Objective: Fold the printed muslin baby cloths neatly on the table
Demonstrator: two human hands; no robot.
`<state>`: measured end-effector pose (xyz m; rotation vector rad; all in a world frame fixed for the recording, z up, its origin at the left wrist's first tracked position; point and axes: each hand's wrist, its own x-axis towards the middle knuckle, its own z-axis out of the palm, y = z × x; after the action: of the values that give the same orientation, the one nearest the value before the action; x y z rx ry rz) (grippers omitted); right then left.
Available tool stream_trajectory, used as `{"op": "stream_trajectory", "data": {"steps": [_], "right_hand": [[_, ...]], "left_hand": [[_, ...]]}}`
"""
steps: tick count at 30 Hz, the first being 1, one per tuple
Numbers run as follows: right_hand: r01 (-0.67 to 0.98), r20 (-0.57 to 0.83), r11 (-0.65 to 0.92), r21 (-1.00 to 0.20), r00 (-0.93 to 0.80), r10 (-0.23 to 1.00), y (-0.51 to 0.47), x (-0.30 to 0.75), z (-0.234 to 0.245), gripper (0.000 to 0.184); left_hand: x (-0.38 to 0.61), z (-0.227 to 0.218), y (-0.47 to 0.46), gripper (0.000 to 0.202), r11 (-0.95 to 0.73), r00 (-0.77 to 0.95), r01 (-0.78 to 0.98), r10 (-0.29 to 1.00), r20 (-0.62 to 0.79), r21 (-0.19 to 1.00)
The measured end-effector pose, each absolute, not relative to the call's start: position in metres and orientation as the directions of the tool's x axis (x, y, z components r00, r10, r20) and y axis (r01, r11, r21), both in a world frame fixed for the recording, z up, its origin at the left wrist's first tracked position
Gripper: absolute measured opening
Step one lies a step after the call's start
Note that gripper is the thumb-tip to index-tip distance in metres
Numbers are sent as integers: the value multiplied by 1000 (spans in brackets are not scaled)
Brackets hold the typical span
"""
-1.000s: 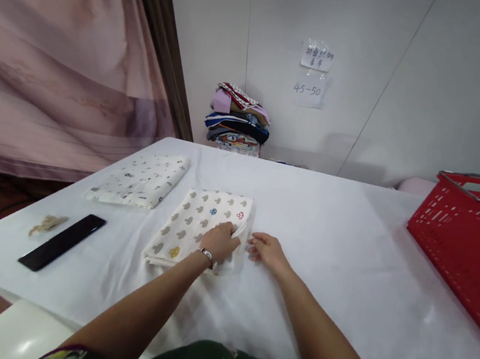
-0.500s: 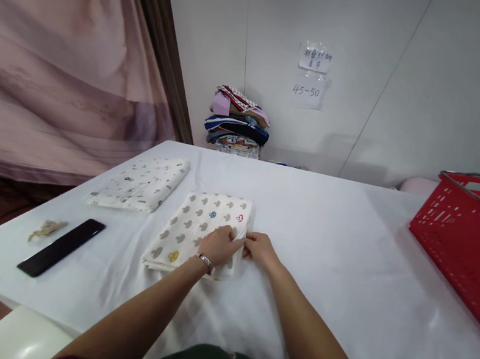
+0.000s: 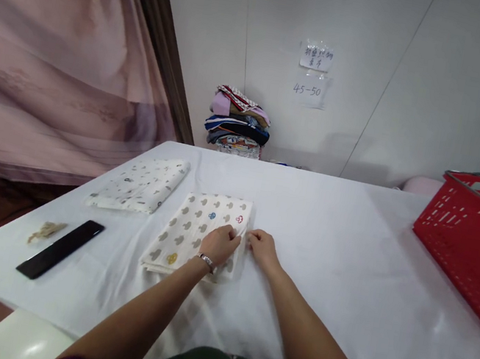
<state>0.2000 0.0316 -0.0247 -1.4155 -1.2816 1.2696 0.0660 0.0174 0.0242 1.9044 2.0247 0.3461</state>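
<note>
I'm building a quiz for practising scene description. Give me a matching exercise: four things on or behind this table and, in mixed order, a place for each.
Things:
1. mushroom-print cloth
2. red basket
3. black phone
4. pile of clothes

Places:
A. behind the far edge, against the wall
B. right edge of the table
C. under the left hand
D. near left corner of the table

Pairs: 1-C, 2-B, 3-D, 4-A
</note>
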Motion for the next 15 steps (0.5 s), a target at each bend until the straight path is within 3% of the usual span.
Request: {"op": "stream_trajectory", "data": {"steps": [15], "right_hand": [[127, -173, -150, -980, -192, 966, 26, 189, -16, 24]], "left_hand": [[61, 18, 12, 20, 4, -17, 812, 1000, 16, 584]]}}
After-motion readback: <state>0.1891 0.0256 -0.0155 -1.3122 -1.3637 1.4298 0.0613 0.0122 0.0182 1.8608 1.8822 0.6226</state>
